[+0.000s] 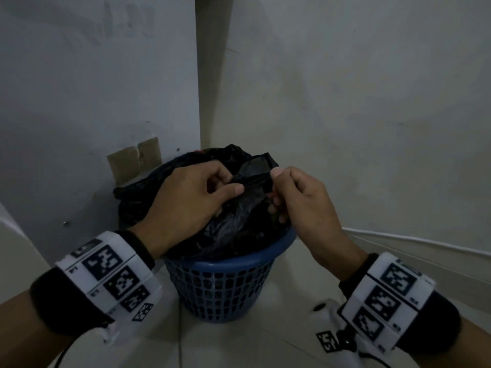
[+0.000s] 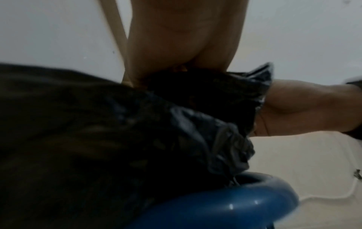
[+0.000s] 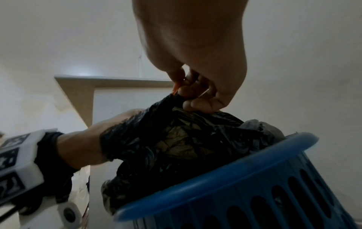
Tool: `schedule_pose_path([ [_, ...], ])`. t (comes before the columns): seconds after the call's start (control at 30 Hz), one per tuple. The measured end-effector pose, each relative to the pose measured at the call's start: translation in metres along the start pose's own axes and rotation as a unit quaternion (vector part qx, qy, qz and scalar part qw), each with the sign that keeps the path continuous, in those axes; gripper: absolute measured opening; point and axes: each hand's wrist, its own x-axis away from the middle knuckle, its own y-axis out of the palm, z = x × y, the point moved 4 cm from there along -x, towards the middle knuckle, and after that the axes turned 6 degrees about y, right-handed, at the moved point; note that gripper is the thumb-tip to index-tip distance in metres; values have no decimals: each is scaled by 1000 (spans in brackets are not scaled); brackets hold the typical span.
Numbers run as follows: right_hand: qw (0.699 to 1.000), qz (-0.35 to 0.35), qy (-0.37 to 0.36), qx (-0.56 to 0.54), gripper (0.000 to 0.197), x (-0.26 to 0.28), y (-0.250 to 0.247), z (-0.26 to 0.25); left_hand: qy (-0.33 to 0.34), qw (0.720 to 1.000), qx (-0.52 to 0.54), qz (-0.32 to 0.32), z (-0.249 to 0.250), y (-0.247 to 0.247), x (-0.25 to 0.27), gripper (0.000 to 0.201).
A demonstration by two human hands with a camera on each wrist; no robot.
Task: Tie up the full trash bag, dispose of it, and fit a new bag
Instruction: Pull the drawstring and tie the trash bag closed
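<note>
A full black trash bag [image 1: 233, 221] bulges out of a blue slotted plastic bin [image 1: 220, 288] on the floor in a corner. Above it my left hand [image 1: 191, 192] grips a gathered fold of the bag's top between thumb and curled fingers. From the right, my right hand [image 1: 295, 195] pinches another strip of the bag's top [image 1: 259, 168]. The two hands almost meet over the bag's mouth. The right wrist view shows the right fingers [image 3: 195, 99] curled round a twisted end of the bag [image 3: 176, 147] above the bin rim [image 3: 225, 175]. In the left wrist view the bag [image 2: 176, 124] hides the left fingertips.
The bin stands in a corner between a grey-white cabinet side [image 1: 93, 102] on the left and a wall [image 1: 358, 102] behind and to the right. Two brown tape patches [image 1: 135, 160] sit on the cabinet. A white cable [image 1: 425, 243] runs along the wall's base. Pale floor tiles [image 1: 239, 346] lie in front.
</note>
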Motion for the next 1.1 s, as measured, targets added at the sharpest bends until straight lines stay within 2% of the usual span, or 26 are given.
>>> schedule_pose_path([
  [0.03, 1000, 2, 13, -15, 38, 0, -5, 0, 4, 1000, 30, 1, 4, 1, -3, 21],
  [0.1, 999, -4, 33, -40, 38, 1, -16, -3, 49, 997, 49, -32, 18, 9, -11, 50],
  [0.2, 998, -14, 26, -57, 36, 5, -30, -9, 103, 981, 54, -155, 49, 35, -19, 83],
  [0.27, 998, 1, 16, -53, 33, 7, -41, -11, 111, 972, 65, -198, 61, 57, -23, 90],
  [0.33, 998, 24, 31, -58, 31, 8, -51, -8, 105, 976, 79, -176, 65, 72, -28, 79],
  [0.43, 993, 42, 73, -85, 29, 8, -67, 0, 107, 975, 88, -174, 64, 86, -33, 36],
  [0.5, 983, 23, 115, -139, 28, 7, -74, 4, 125, 969, 104, -185, 64, 90, -32, 14],
  [0.57, 961, -2, 152, -231, 30, 3, -78, 4, 144, 966, 105, -189, 63, 91, -32, 24],
  [0.63, 931, -13, 166, -326, 32, -1, -80, 2, 163, 963, 58, -205, 57, 92, -31, 33],
  [0.7, 903, -12, 165, -396, 34, -7, -81, 2, 188, 952, -27, -239, 47, 92, -29, 38],
  [0.77, 896, 16, 166, -411, 35, -16, -86, 11, 191, 930, -130, -286, 35, 88, -25, 36],
  [0.87, 921, 76, 178, -338, 36, -25, -105, 35, 175, 895, -258, -318, 20, 76, -21, 35],
  [0.97, 948, 107, 196, -226, 36, -25, -112, 57, 169, 883, -294, -324, 6, 65, -19, 33],
  [1.1, 985, 96, 134, -50, 40, -29, -106, 56, 181, 874, -338, -298, -11, 55, -21, 22],
])
